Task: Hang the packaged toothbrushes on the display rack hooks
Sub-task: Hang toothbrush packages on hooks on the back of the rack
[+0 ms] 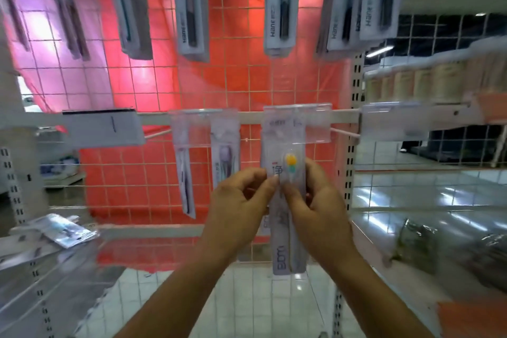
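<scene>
Between both hands' fingers, toothbrush pack.

Two bare forearms and hands: the left hand and right hand carry no gloves, rings, watch or bracelets. No sleeve shows on either arm up to the frame's lower edge. The fingernails look short and unpainted, though blur leaves that uncertain.

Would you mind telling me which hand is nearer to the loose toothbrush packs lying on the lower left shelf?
Left. The left hand pinches the clear toothbrush package on the side towards the loose shelf packs; the right hand grips its far side.
</scene>
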Motion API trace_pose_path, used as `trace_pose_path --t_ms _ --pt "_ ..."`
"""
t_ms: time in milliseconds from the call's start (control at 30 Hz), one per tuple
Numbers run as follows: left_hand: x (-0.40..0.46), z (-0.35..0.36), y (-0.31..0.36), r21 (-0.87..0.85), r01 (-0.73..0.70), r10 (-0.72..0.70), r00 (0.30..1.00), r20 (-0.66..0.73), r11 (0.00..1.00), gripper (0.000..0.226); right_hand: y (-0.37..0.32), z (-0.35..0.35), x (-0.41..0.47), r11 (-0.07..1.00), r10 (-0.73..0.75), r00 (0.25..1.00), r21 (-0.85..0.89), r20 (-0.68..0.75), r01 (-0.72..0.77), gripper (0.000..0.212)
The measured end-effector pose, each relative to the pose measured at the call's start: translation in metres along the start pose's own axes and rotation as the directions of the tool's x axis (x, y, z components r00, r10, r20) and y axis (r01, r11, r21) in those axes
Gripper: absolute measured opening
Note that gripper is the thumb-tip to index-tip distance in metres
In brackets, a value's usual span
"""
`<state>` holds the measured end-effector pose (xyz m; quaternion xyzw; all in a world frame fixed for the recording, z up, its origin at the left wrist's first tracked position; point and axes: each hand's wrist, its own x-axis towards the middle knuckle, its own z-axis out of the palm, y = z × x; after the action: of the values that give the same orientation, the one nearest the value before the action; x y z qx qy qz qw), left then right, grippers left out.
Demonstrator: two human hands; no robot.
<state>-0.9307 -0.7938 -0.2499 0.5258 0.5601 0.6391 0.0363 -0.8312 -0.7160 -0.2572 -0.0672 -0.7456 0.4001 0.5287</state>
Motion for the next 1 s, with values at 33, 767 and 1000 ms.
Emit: trace_pose_path --t_ms 33,767,1000 --pt "0.001 0.002 -0.002 -0.005 0.006 -0.006 1.0 0.003 1.0 0.03 0.001 -0.001 0.002 1.0 0.008 1.0 0.004 0.013 -0.008 0.016" --pt "0.009 0.006 -0.02 -0.01 0.048 -0.048 0.999 -0.005 0.999 0.014 0.028 0.001 0.006 0.996 0.084 0.996 0.04 0.027 -0.085 0.019" --pt "0.039 0.011 -0.044 0.066 0.092 -0.091 0.996 -0.021 0.994 0.017 0.063 0.005 0.035 0.988 0.152 0.988 0.035 -0.04 -0.151 0.014"
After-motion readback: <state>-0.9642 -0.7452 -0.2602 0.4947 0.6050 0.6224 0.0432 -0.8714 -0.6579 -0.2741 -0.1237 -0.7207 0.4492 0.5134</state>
